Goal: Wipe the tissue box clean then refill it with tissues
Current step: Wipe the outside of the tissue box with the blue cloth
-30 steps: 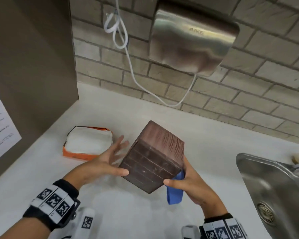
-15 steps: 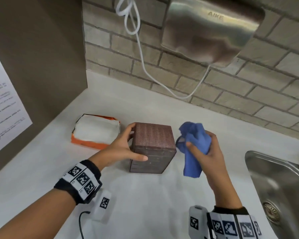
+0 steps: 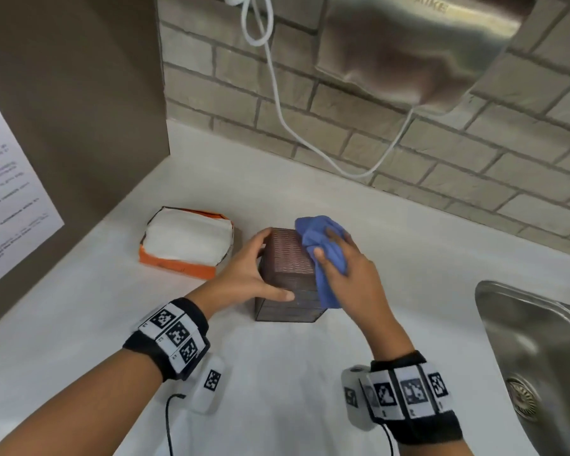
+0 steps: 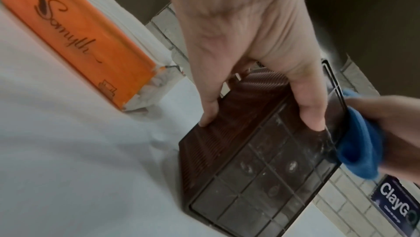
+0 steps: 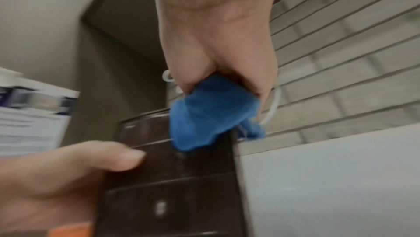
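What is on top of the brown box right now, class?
A blue cloth, gripped by the right hand, lies on the right part of the box top. The left hand grips its left side. The top under the cloth is hidden.

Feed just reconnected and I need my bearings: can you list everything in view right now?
tissue box: 1, dark brown, upright on counter, centre
cloth: 1, blue, pressed on box's top right edge
tissue pack: 1, orange wrap, white tissues, left of box
counter: 1, white
sink: 1, steel, right edge
hand dryer: 1, steel, on brick wall
cord: 1, white, hangs from dryer
notice: 1, white paper, left panel
wristbands: 2, black-white markers
left hand: grips box
right hand: grips cloth
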A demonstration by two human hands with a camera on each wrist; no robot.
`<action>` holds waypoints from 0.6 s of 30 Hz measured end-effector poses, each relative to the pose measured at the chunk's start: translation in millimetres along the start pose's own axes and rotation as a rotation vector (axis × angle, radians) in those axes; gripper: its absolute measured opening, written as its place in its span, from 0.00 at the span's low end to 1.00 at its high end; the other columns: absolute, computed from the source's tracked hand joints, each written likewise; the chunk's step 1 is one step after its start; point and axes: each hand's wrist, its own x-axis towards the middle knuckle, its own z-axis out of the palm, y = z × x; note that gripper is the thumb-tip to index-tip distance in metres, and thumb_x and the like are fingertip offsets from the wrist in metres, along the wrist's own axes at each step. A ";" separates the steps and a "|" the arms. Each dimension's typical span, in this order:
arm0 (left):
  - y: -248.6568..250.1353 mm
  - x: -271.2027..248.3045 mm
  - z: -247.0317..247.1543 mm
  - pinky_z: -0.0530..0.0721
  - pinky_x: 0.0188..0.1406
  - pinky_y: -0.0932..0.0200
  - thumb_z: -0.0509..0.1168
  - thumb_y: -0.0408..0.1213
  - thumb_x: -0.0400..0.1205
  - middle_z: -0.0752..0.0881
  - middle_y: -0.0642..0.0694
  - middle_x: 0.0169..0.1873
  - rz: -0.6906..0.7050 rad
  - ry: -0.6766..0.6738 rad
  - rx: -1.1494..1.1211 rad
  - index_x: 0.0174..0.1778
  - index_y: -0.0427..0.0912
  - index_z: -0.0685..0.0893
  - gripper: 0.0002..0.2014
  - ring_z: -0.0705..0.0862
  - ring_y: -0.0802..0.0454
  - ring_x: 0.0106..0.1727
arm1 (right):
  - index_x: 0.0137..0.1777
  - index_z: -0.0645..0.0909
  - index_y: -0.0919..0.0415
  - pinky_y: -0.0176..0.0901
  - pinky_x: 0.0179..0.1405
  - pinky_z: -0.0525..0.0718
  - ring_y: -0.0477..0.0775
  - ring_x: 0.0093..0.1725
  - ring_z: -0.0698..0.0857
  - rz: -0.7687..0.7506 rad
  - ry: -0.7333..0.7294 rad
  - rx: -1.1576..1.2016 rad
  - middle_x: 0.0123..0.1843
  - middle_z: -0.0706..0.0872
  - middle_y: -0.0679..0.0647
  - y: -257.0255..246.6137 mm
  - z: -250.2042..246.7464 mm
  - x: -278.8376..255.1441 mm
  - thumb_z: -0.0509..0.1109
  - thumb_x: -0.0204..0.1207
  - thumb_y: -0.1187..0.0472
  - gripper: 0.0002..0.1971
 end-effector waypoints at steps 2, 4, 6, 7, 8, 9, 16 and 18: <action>-2.3 1.4 0.9 0.79 0.71 0.57 0.87 0.41 0.53 0.75 0.54 0.71 -0.004 0.006 0.001 0.81 0.54 0.61 0.61 0.74 0.61 0.73 | 0.73 0.72 0.50 0.40 0.56 0.77 0.57 0.66 0.81 0.045 0.093 0.051 0.67 0.83 0.54 4.7 -5.1 -0.1 0.61 0.81 0.46 0.21; -1.5 0.7 2.1 0.80 0.68 0.62 0.86 0.40 0.54 0.76 0.55 0.69 0.014 0.024 0.010 0.79 0.51 0.63 0.58 0.76 0.64 0.71 | 0.70 0.75 0.54 0.41 0.55 0.76 0.58 0.66 0.80 -0.060 0.145 -0.092 0.67 0.83 0.55 -11.0 11.1 -4.1 0.62 0.81 0.49 0.20; -4.3 4.4 3.3 0.78 0.63 0.72 0.82 0.34 0.62 0.80 0.53 0.62 0.044 0.045 0.048 0.71 0.43 0.73 0.40 0.79 0.72 0.63 | 0.70 0.76 0.57 0.43 0.72 0.67 0.58 0.74 0.73 -0.182 0.132 -0.206 0.72 0.79 0.55 -36.4 40.5 -8.1 0.62 0.79 0.48 0.22; -3.8 5.9 3.7 0.78 0.61 0.74 0.77 0.28 0.70 0.82 0.51 0.53 0.042 0.053 0.080 0.58 0.40 0.79 0.22 0.81 0.75 0.56 | 0.71 0.76 0.58 0.43 0.78 0.61 0.57 0.77 0.70 -0.228 0.098 -0.228 0.74 0.78 0.55 -46.4 53.3 -10.6 0.63 0.78 0.49 0.23; -3.3 7.2 3.9 0.78 0.60 0.74 0.71 0.22 0.75 0.81 0.51 0.44 0.013 0.061 0.122 0.44 0.42 0.80 0.11 0.82 0.75 0.49 | 0.70 0.77 0.58 0.46 0.81 0.59 0.57 0.78 0.69 -0.272 0.068 -0.234 0.75 0.77 0.56 -49.9 62.0 -12.3 0.65 0.78 0.52 0.22; -1.6 6.7 4.2 0.79 0.58 0.73 0.69 0.17 0.76 0.79 0.51 0.40 -0.008 0.081 0.168 0.37 0.43 0.78 0.15 0.82 0.74 0.46 | 0.70 0.77 0.59 0.49 0.81 0.61 0.55 0.78 0.70 -0.299 0.044 -0.219 0.75 0.77 0.56 -48.3 62.9 -11.9 0.66 0.78 0.54 0.21; -6.1 3.6 4.9 0.79 0.69 0.57 0.86 0.47 0.52 0.73 0.53 0.72 0.030 0.034 0.079 0.80 0.54 0.60 0.61 0.73 0.59 0.73 | 0.71 0.75 0.57 0.31 0.50 0.72 0.59 0.64 0.83 0.083 0.173 -0.049 0.65 0.84 0.57 -4.8 3.7 -2.9 0.63 0.82 0.52 0.19; -7.6 5.3 3.4 0.80 0.67 0.58 0.85 0.45 0.52 0.76 0.54 0.70 0.046 0.032 0.052 0.78 0.53 0.63 0.57 0.75 0.60 0.72 | 0.70 0.76 0.59 0.38 0.61 0.72 0.59 0.68 0.79 -0.038 0.178 -0.123 0.68 0.82 0.58 -21.8 19.9 -3.9 0.66 0.80 0.58 0.19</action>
